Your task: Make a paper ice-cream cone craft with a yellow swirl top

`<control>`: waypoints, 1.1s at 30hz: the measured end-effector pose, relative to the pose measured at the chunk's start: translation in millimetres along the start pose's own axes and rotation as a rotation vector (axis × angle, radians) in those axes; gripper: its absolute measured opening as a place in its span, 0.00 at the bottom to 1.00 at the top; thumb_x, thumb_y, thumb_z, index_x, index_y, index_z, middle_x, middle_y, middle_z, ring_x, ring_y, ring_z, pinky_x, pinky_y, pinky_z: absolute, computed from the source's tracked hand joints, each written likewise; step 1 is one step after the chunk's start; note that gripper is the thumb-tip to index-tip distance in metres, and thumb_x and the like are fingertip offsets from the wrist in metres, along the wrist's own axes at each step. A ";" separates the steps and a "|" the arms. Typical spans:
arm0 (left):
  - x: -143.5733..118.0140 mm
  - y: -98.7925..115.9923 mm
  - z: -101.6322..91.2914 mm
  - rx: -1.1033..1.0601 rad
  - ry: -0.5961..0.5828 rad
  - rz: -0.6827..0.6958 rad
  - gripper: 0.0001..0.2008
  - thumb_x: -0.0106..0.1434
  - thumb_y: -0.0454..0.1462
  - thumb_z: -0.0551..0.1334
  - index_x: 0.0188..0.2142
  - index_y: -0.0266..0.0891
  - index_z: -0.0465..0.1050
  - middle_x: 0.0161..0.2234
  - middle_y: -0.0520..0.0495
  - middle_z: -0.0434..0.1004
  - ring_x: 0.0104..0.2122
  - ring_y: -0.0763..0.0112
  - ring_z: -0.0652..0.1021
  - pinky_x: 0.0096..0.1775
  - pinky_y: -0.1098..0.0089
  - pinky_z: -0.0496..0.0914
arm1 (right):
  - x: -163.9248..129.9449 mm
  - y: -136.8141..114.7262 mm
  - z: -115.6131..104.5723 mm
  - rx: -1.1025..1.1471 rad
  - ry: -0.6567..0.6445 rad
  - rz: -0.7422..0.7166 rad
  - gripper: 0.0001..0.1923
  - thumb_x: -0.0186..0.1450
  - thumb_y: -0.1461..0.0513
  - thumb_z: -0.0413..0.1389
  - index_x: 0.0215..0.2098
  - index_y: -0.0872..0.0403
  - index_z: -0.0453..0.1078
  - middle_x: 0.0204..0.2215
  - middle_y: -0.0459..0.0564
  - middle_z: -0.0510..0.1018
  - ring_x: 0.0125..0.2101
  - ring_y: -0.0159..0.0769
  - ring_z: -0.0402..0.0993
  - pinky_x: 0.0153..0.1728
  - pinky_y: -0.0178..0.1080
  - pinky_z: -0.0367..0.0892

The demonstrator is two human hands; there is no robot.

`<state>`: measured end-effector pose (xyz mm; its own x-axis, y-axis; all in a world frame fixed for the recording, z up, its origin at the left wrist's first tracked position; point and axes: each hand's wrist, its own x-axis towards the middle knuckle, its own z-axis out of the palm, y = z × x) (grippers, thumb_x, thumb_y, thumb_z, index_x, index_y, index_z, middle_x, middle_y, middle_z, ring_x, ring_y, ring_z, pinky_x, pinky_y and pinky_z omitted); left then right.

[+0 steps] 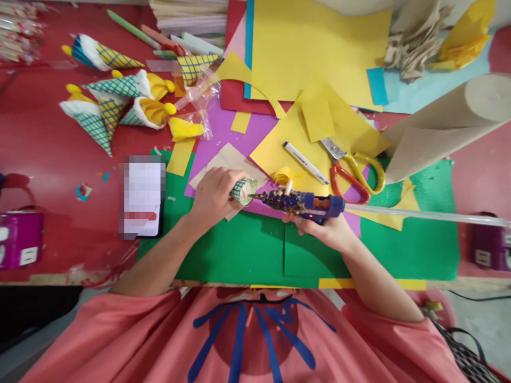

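Observation:
My left hand (213,192) is closed around a small paper cone (239,190) with a blue grid pattern, its open end turned to the right. My right hand (325,227) grips a dark blue hot glue gun (305,205), and a long clear glue stick (407,214) runs out of its back. The gun's nozzle is at the cone's rim; whether they touch, I cannot tell. Beneath my left hand is a beige paper sheet (227,159). Just beyond the gun are a white marker (305,162) and scissors (351,170) with red and yellow handles.
Several finished-looking grid-patterned cones (90,119) lie at the left. A phone (141,197) rests left of my hand. Yellow card sheets (319,48) fill the back, and a large beige paper roll (443,125) stands right. Green card (239,250) covers the red table (80,223).

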<state>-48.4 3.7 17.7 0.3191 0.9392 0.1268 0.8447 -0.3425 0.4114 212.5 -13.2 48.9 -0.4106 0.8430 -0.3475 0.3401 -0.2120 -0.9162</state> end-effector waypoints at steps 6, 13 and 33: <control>0.2 -0.3 -1.0 -0.049 -0.027 0.013 0.19 0.53 0.34 0.60 0.46 0.42 0.71 0.41 0.44 0.77 0.43 0.58 0.75 0.47 0.60 0.67 | 0.5 1.5 4.6 0.077 -0.119 0.017 0.08 0.57 0.60 0.57 0.31 0.57 0.74 0.24 0.48 0.79 0.19 0.28 0.69 0.21 0.31 0.67; 0.7 -0.7 -1.3 -0.044 -0.046 0.079 0.15 0.55 0.34 0.60 0.44 0.42 0.72 0.39 0.45 0.78 0.42 0.59 0.75 0.47 0.60 0.66 | 1.4 1.1 5.4 0.129 -0.156 0.039 0.06 0.56 0.61 0.56 0.29 0.57 0.71 0.24 0.48 0.78 0.19 0.26 0.69 0.20 0.30 0.66; 2.5 3.5 -4.6 0.036 -0.091 -0.022 0.17 0.53 0.35 0.60 0.44 0.42 0.71 0.39 0.44 0.77 0.41 0.58 0.75 0.45 0.61 0.67 | 0.1 1.7 4.9 -0.103 0.014 -0.021 0.06 0.54 0.60 0.55 0.23 0.55 0.69 0.18 0.44 0.73 0.19 0.29 0.68 0.21 0.32 0.65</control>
<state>-46.6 5.0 23.7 0.3363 0.9411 0.0348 0.8662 -0.3237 0.3807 208.8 -15.9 46.4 -0.4073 0.8536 -0.3248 0.4171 -0.1425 -0.8976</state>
